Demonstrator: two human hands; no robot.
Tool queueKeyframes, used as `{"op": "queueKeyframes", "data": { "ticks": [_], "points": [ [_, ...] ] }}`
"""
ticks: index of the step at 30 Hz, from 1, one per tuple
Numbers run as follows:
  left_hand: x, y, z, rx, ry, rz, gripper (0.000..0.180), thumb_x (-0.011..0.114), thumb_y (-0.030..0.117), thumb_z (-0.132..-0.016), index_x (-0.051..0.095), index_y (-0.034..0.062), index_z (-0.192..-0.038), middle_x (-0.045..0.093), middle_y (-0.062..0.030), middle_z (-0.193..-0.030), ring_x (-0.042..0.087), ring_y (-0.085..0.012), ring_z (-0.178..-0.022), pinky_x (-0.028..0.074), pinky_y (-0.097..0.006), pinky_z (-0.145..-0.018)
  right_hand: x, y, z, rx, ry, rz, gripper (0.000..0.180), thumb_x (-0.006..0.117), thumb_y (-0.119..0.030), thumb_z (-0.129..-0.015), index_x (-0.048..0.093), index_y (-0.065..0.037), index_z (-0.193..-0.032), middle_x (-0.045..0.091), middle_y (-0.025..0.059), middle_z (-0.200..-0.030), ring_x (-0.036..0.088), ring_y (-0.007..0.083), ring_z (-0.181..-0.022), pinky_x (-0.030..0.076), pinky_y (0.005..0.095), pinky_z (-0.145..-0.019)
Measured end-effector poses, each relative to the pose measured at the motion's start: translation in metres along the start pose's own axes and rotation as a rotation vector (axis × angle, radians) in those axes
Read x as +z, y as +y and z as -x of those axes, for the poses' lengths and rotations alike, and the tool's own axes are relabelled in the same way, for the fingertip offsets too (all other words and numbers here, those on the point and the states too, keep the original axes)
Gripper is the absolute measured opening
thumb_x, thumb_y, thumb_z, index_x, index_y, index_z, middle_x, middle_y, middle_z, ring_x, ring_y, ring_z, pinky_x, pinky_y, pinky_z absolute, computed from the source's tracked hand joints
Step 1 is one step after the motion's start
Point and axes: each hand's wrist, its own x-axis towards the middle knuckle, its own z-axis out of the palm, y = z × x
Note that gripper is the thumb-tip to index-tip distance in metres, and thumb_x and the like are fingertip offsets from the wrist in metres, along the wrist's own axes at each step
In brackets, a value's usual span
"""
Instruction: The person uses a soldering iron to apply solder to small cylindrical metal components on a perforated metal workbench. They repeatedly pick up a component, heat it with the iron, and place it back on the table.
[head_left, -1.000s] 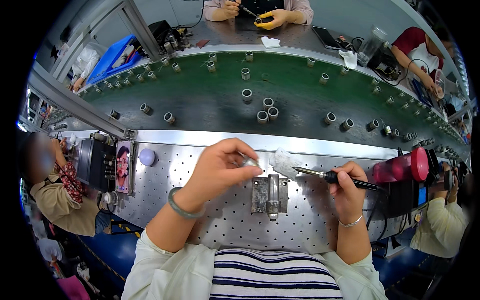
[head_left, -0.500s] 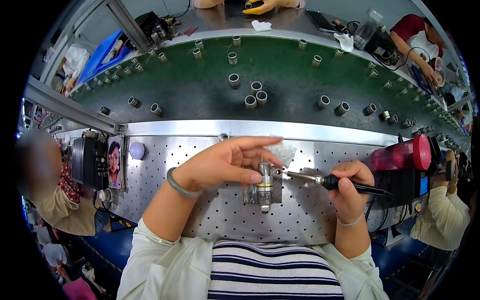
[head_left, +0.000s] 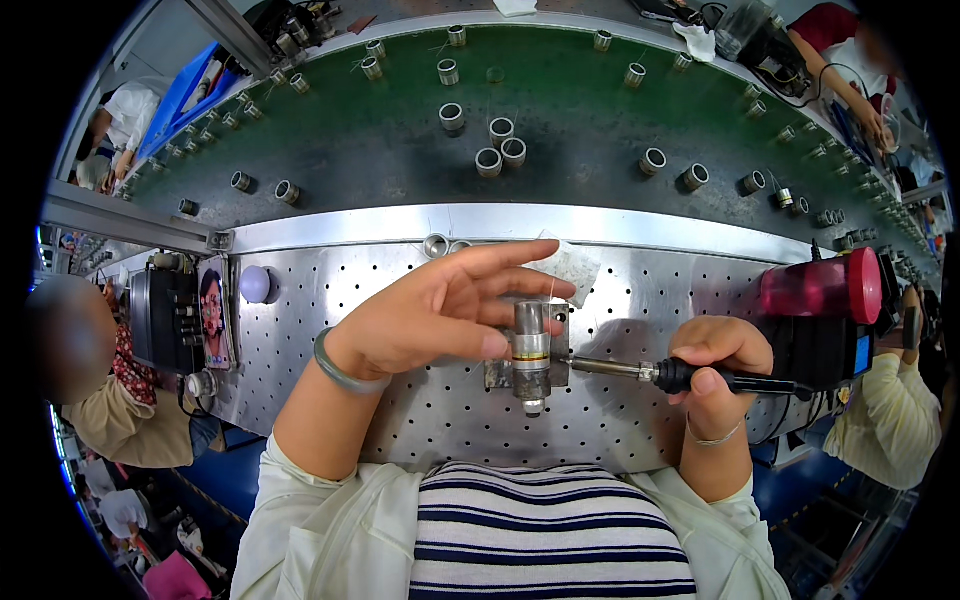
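A metal cylinder with a clear upper part and a yellowish ring stands in a small metal fixture on the perforated bench. At its left is my left hand, fingers stretched and apart. The thumb tip reaches the cylinder's side; whether it presses there I cannot tell. A thin wire shows near the fingertips. My right hand is closed around the black handle of a soldering iron. The iron points left, its tip at the fixture's right side, close to the cylinder.
A white sheet and metal rings lie behind my left hand. Beyond the bench rail, a green conveyor belt carries several metal cylinders. A pink jar stands right; a purple ball and a black box are left. Co-workers sit around.
The iron's tip has moved down along the fixture's right side. My left fingers have spread, and the thumb has drawn back slightly from the cylinder's front. The whole view has shifted a little.
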Motion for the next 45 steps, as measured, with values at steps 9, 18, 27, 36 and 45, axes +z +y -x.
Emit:
{"op": "queueKeyframes", "data": {
  "ticks": [9, 18, 27, 36, 45],
  "points": [
    [-0.011, -0.010, -0.008, -0.054, 0.005, -0.098, 0.070, 0.067, 0.009, -0.078, 0.037, -0.0049, -0.139, 0.059, -0.0173, -0.114, 0.058, -0.0212, -0.104, 0.045, -0.031, -0.089, 0.004, 0.000, -0.001, 0.004, 0.020, 0.022, 0.014, 0.070, -0.003, -0.076, 0.062, 0.006, -0.082, 0.061, 0.0120, -0.067, 0.058, 0.0156, -0.053, 0.046, 0.0237, -0.051],
    [-0.014, -0.011, -0.008, 0.014, -0.015, -0.090, 0.045, 0.071, -0.002, -0.073, 0.058, -0.0057, -0.117, 0.062, -0.0177, -0.107, 0.060, -0.0233, -0.100, 0.048, -0.033, -0.089, 0.006, 0.002, -0.002, 0.046, -0.002, 0.006, 0.019, 0.074, -0.002, -0.070, 0.063, 0.006, -0.083, 0.063, 0.0124, -0.068, 0.059, 0.0168, -0.056, 0.045, 0.0248, -0.053],
    [-0.010, -0.012, -0.009, 0.195, 0.015, -0.197, 0.017, 0.074, -0.007, -0.068, 0.070, -0.0004, -0.083, 0.062, -0.0166, -0.105, 0.061, -0.0235, -0.097, 0.050, -0.032, -0.087, 0.003, 0.003, 0.001, 0.079, 0.004, 0.033, 0.022, 0.077, -0.003, -0.068, 0.064, 0.006, -0.083, 0.063, 0.0127, -0.070, 0.059, 0.0177, -0.058, 0.046, 0.0258, -0.055],
    [-0.011, -0.011, -0.008, 0.212, -0.005, -0.282, 0.015, 0.075, -0.008, -0.066, 0.070, 0.0032, -0.075, 0.062, -0.0178, -0.108, 0.059, -0.0250, -0.103, 0.044, -0.035, -0.094, 0.001, 0.004, 0.001, 0.085, -0.004, 0.023, 0.023, 0.078, -0.005, -0.068, 0.064, 0.006, -0.084, 0.063, 0.0128, -0.070, 0.059, 0.0182, -0.057, 0.045, 0.0258, -0.054],
    [-0.009, -0.009, -0.009, 0.212, -0.018, -0.295, 0.016, 0.075, -0.008, -0.066, 0.070, 0.0035, -0.075, 0.061, -0.0186, -0.110, 0.058, -0.0252, -0.105, 0.044, -0.034, -0.095, 0.002, 0.003, -0.001, 0.084, -0.004, 0.037, 0.024, 0.078, -0.005, -0.069, 0.064, 0.006, -0.085, 0.063, 0.0129, -0.069, 0.060, 0.0182, -0.057, 0.045, 0.0255, -0.053]
  ]
}}
